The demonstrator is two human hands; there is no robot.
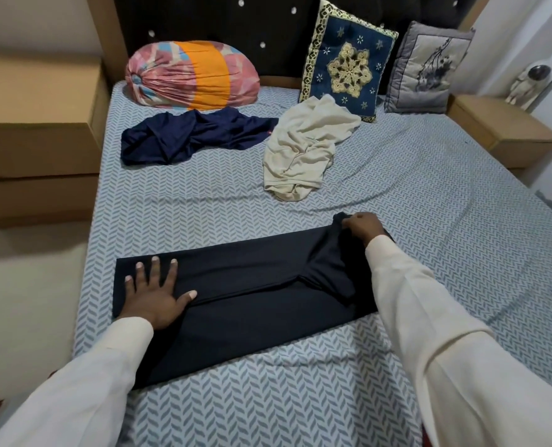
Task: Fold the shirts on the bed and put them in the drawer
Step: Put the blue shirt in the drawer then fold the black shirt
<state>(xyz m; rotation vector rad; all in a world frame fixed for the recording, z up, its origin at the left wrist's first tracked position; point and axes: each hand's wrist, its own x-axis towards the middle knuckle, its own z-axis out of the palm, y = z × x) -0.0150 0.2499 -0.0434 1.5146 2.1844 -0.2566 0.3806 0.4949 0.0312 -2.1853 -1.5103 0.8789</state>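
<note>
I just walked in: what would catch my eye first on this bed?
Two hands work a black shirt stretched across the bed in front: the left hand presses flat on its left end, the right hand grips its far right corner. Behind it a navy shirt and a cream shirt lie crumpled, before a pink-and-orange bolster at the headboard.

A dark studded headboard [235, 27] stands between a tan cabinet [35, 101] and a tan nightstand [500, 133].

The right hand [363, 230] hides the far corner of the black shirt [252, 285], the cream shirt [303, 146] covers part of the low edge of the blue cushion [348, 59], and the small white figure [526, 82] is too blurry to tell.
</note>
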